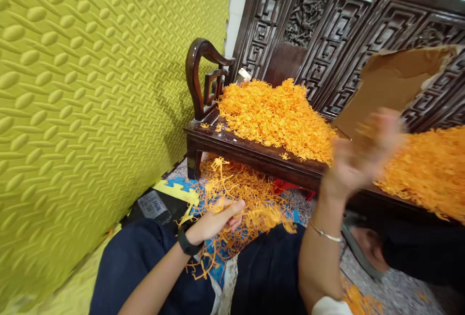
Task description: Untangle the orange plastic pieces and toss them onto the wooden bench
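Observation:
My left hand (221, 218) is closed around an orange plastic strand (265, 216) hung with small spidery pieces, above my lap. One end of the strand rises past the thumb side; the other stretches out to the right. A black band circles that wrist. Raised in front of the bench, my right hand (363, 155) is smeared by motion, so I cannot tell whether anything is in its fingers. Behind it lies a big pile of small orange pieces (276, 116) on the dark wooden bench (247, 148). Thin orange stems (240, 179) lie tangled below, between my knees and the bench.
A torn cardboard sheet (392, 78) leans on the carved backrest (327, 39). Right of it is a second orange pile (432, 170). Yellow textured matting (90, 87) stands at left. Another person's foot in a sandal (366, 247) is at lower right.

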Motion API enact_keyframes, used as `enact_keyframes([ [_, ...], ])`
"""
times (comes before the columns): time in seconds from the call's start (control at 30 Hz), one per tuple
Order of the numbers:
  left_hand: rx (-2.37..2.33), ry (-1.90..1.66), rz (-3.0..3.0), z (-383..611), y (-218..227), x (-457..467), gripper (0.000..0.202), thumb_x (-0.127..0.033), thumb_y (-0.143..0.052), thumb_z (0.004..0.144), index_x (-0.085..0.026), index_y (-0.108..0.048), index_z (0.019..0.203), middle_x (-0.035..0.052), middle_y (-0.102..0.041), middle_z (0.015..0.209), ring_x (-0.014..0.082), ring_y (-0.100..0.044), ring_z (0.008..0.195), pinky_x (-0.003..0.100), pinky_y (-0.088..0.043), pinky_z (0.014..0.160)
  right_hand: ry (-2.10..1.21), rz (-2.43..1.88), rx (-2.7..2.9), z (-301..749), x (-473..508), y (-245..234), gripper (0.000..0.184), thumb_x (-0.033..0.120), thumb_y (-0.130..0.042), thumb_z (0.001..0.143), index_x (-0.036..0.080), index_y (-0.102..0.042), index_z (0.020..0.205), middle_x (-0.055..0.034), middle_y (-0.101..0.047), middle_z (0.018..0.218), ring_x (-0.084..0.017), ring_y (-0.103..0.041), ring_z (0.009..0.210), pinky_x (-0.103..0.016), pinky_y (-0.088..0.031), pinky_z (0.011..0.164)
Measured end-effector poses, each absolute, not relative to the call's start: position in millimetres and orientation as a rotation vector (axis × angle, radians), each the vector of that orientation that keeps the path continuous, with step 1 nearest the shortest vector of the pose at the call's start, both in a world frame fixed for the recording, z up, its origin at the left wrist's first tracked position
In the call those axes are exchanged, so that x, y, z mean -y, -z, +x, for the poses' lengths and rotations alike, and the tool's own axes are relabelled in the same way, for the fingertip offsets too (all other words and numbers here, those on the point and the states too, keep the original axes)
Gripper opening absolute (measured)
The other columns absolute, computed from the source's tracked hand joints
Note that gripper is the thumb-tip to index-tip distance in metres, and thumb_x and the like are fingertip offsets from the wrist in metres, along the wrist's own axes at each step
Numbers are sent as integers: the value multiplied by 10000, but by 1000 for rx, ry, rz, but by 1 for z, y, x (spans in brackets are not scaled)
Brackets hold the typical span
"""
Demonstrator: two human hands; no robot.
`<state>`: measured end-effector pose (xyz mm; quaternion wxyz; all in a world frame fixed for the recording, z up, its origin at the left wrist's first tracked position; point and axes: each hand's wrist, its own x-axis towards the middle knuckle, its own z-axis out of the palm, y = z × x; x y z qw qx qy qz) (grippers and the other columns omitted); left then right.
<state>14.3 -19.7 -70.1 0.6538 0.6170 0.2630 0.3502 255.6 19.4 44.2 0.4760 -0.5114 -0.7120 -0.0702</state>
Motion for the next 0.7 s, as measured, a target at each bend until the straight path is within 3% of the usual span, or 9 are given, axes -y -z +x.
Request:
enact_keyframes([
  [0.07, -641, -771, 1467, 8, 68, 17, 556, -584, -391, 854, -186, -380, 466, -51, -378, 439, 77, -371, 430, 243, -288, 492, 170, -1241, 1790, 230, -45, -30, 698, 533, -530, 824, 249, -290, 1415, -53, -267, 1479, -306, -84, 1402, -579, -113, 1114],
  [0.13, -651, -694, 1555, 0, 65, 17, 548, -547, -395, 868, -183, -401, 458, -46, -390, 430, 79, -376, 422, 241, -312, 501, -8, -1165, 1868, 208, -55, -13, 604, 534, -539, 821, 248, -419, 1339, -53, -325, 1458, -303, -109, 1399, -597, -78, 1106],
  [0.2, -650, -587, 1659, -6, 63, 16, 534, -520, -422, 866, -178, -429, 456, -41, -413, 427, 78, -371, 410, 237, -311, 488, -435, -1005, 1906, 190, -51, 1, 430, 503, -468, 875, 245, -547, 1211, -72, -498, 1328, -259, -379, 1294, -520, -256, 1084],
  [0.27, -659, -519, 1736, -10, 62, 16, 520, -501, -451, 860, -174, -445, 455, -42, -417, 421, 75, -361, 401, 231, -306, 475, -924, -826, 1893, 176, -38, 7, 420, 498, -409, 904, 216, -575, 1167, -91, -637, 1099, -197, -619, 977, -418, -456, 927],
  [0.37, -680, -490, 1778, -12, 62, 15, 513, -489, -464, 858, -173, -442, 453, -49, -410, 413, 74, -371, 405, 222, -319, 482, -1269, -771, 1848, 161, -19, 6, 394, 487, -567, 819, 178, -634, 1055, -39, -663, 777, -125, -603, 625, -290, -509, 662],
  [0.5, -652, -415, 1785, -9, 64, 13, 505, -502, -471, 850, -171, -444, 470, -56, -415, 423, 71, -384, 417, 213, -325, 492, -1106, -957, 1629, 149, -7, 3, 185, 332, -729, 699, 160, -666, 722, 8, -606, 617, -84, -522, 525, -210, -425, 509],
  [0.7, -755, -614, 1538, 5, 67, 28, 543, -611, -415, 826, -185, -403, 490, -70, -369, 392, 64, -336, 372, 219, -280, 438, -618, -765, 1081, 182, -13, -1, 73, 216, -669, 734, 158, -637, 703, 10, -613, 647, -60, -485, 487, -190, -380, 449],
])
